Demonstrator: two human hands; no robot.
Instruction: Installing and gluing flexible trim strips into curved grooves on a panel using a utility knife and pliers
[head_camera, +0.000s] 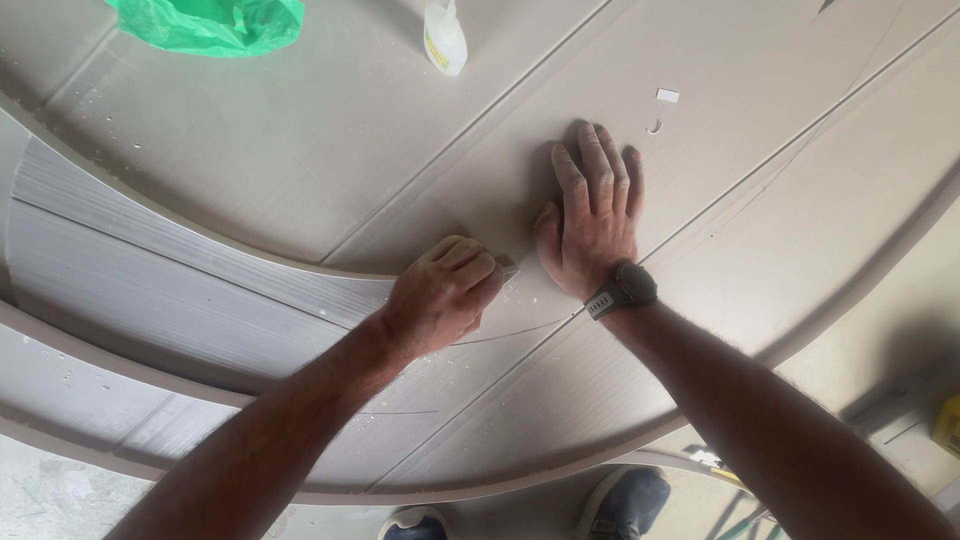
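My left hand (445, 292) is closed around a small cutting tool whose metal tip (509, 268) pokes out toward the right and rests on a large beige board (300, 150) at the edge of a curved cut. My right hand (590, 215) lies flat on the same board just right of the tip, fingers spread and pointing away from me, with a dark watch (622, 290) on the wrist. A curved grey ribbed panel (170, 260) runs under the cut edge to the left.
A green plastic bag (210, 22) and a white squeeze bottle (444, 38) lie at the far side of the board. A small white scrap (667, 96) sits beyond my right hand. My shoes (625, 500) show below the board's near curved edge. White crumbs dot the surface.
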